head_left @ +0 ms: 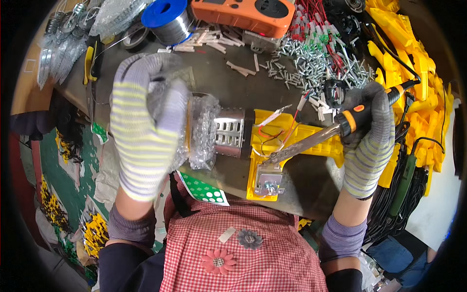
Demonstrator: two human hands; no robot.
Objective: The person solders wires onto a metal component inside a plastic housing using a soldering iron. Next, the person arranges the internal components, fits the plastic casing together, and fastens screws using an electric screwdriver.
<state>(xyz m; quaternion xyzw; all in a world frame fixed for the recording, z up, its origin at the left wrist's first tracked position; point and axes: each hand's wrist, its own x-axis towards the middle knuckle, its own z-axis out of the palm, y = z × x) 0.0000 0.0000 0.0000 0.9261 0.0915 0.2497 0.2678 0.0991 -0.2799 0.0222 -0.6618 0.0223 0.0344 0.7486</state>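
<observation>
Soldering underway, not finished: right gloved hand point(367, 141) grips orange-and-black soldering iron point(321, 136), tip at loose red wires in open yellow plastic housing point(292, 138) mid-bench, while left gloved hand point(143, 131) clutches bubble-wrapped perforated metal cylinder point(219, 131); joint itself probably unfinished, view unclear.

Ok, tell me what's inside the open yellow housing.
Inside the yellow housing lie thin red and black wires and a grey metal part; the soldering iron crosses over it, covering whatever sits beneath.

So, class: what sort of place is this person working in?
Probably a small assembly workshop: the right hand holds a soldering iron over a yellow plastic housing, with a solder spool and loose screws on the bench.
</observation>
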